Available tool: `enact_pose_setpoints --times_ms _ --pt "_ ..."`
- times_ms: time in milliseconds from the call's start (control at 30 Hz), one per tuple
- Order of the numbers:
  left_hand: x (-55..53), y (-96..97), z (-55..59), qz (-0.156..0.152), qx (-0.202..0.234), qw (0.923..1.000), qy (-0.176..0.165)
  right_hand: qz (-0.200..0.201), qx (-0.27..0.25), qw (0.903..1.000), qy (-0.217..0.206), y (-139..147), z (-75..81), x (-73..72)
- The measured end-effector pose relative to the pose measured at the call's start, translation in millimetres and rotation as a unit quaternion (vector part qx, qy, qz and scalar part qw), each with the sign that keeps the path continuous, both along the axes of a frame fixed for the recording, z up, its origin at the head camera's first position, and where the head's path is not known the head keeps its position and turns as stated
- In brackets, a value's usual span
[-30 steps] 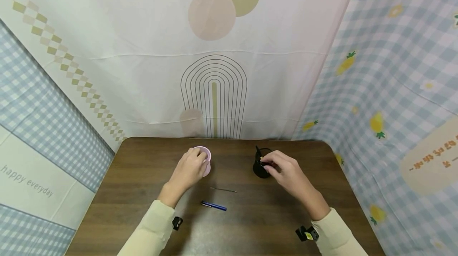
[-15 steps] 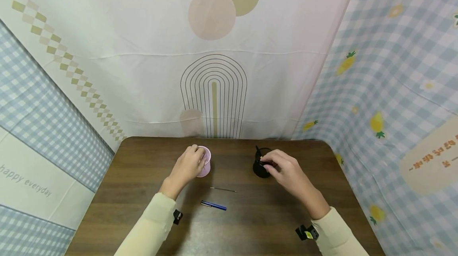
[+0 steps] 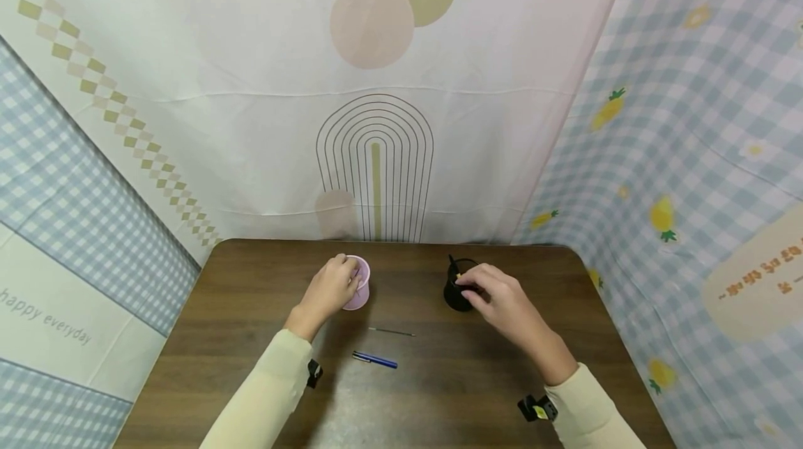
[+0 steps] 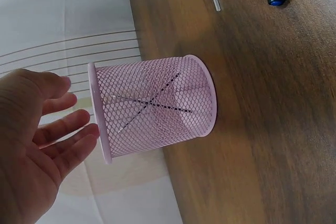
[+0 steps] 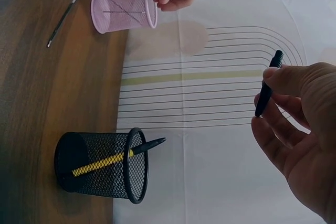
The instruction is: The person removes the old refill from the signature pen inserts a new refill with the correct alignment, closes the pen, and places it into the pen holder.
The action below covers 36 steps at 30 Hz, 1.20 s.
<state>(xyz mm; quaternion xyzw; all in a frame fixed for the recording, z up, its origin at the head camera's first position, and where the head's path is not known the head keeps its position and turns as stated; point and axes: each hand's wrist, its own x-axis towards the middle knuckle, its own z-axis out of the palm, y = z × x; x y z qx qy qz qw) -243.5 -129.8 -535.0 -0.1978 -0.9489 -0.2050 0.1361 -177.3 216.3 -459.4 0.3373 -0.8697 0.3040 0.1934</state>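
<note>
My left hand (image 3: 327, 290) is at the rim of a pink mesh pen cup (image 4: 155, 106), fingers loosely bent with nothing between them. Two thin dark rods (image 4: 165, 107) lie crossed inside that cup. Over the mouth of a black mesh pen cup (image 5: 100, 163), my right hand (image 3: 505, 299) pinches a short, dark, pen-like piece (image 5: 269, 85) between thumb and fingers. A yellow-and-black pen (image 5: 113, 162) leans inside the black cup, its black end sticking out past the rim.
Between the arms, a thin pen refill (image 3: 392, 332) and a blue pen (image 3: 374, 360) lie on the brown wooden table (image 3: 263, 275). A patterned white curtain (image 3: 263, 156) hangs behind the table, with blue checked cloth (image 3: 702, 121) to the right.
My left hand has drawn slightly back to the left, uncovering more of the pink cup's mouth. The right hand stays nearly still over the black cup.
</note>
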Motion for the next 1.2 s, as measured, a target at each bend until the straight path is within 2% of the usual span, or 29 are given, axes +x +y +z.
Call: enact_pose_setpoints --times_ms 267,467,733,1200 --pt "-6.4 4.7 -2.2 0.0 -0.001 0.9997 -0.022 0.004 0.0 1.0 0.004 1.0 -2.1 0.0" --pt "-13.7 11.0 -1.4 0.022 0.005 0.9981 -0.057 0.002 0.001 1.0 0.0 1.2 -2.9 -0.1" --pt "-22.2 14.3 -5.5 0.054 0.026 0.9926 -0.106 0.002 0.001 1.0 -0.005 0.8 -2.1 0.6" --pt "-24.9 21.5 -3.5 0.115 0.031 0.9779 -0.171 0.003 0.007 1.0 0.001 0.9 -1.4 -1.7"
